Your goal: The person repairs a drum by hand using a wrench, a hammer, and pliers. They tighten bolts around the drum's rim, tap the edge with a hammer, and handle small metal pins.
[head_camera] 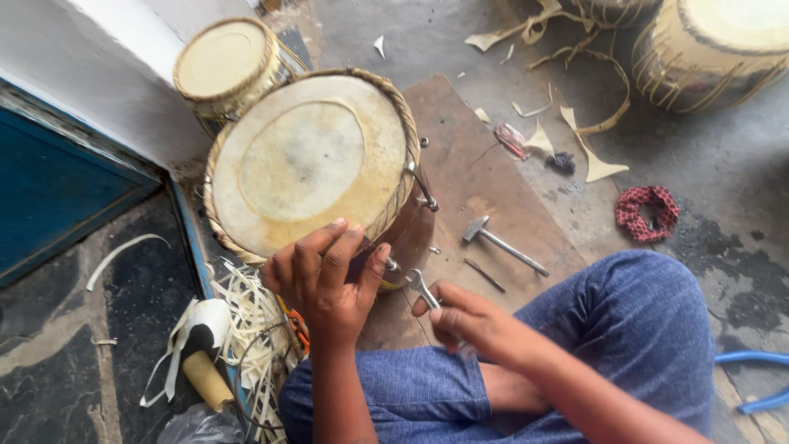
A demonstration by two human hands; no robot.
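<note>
Apparently, right hand (477, 322) grips spanner (424, 289).

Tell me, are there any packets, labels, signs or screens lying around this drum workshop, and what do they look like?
Small crumpled red-and-silver wrapper: on the grey floor by the wooden board's far right edge, flattened, lettering too small to tell.
Crumpled clear plastic bag: bottom edge, left of the person's knee, greyish and shapeless.
No labels, signs or screens show.

The drum (308, 160) has a matt, stained hide skin; the spanner (423, 288) and hammer (501, 242) are shiny metal; the board (485, 173) is rough wood.
</note>
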